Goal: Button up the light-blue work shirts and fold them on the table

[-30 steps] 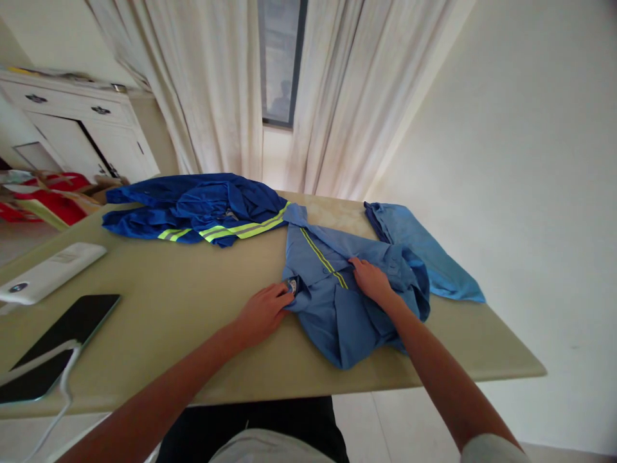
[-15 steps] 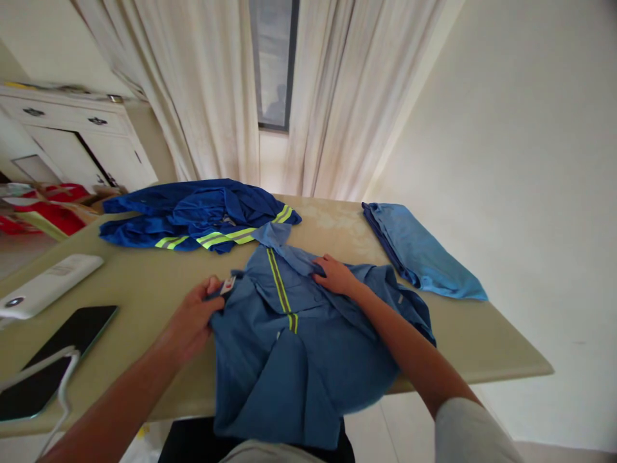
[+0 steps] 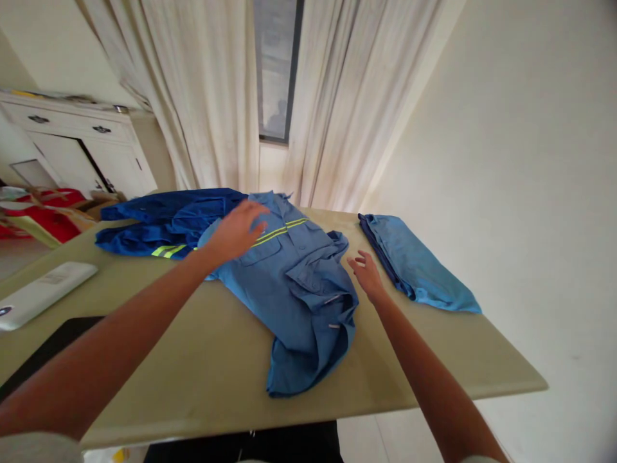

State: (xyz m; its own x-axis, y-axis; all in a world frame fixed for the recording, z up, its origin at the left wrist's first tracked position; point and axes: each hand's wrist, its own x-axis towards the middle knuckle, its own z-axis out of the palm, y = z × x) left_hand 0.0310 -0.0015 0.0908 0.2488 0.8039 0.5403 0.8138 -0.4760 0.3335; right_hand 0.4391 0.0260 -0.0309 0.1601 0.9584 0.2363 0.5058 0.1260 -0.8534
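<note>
Listing one blue work shirt, lying front up at the middle of the worktop; collar at the far end, bunched hem at the near end, long axis running far to near with a slight lean. A yellow-green reflective stripe crosses the chest, and a pocket flap sits below it to the right.

Left hand: over the far part of the shirt and the nearer of the two hands to it, fingers spread wide, holding nothing; whether they touch the cloth cannot be told. Right hand: on the right of the shirt, just beside its edge, fingers loosely open, holding nothing.

Also on the worktop: a dark blue jacket with reflective bands, far left, partly overlapped by the shirt's shoulder; a bunched blue garment, far right, well apart from the shirt; a white power bank at the left edge; a dark tablet, mostly hidden under the left forearm.

Surface: pale beige, smooth, with a rounded edge.

Room: cream curtains hanging at the far wall around a narrow window; a white cabinet with dark handles, far left; red-and-yellow packaging beside it.
</note>
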